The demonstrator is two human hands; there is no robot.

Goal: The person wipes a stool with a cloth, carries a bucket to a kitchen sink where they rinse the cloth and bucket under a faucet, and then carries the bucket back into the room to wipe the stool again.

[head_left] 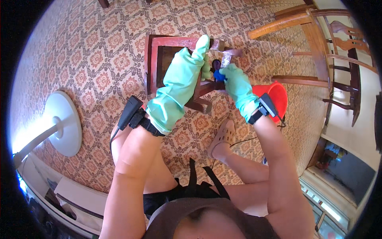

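Observation:
Both my hands wear long green rubber gloves. My left hand (202,47) rests on the top rail of a small dark red wooden stool (153,59) that lies tipped on the patterned floor, its fingers curled over the rail. My right hand (232,77) presses a small blue cloth or sponge (219,75) against one of the stool's bars. A black device is strapped on each forearm.
A red plastic bucket (278,97) stands just right of my right hand. Wooden chairs (318,44) stand at the upper right. A white round lamp or fan base (63,123) sits at the left. My foot in a beige clog (223,135) rests below the stool.

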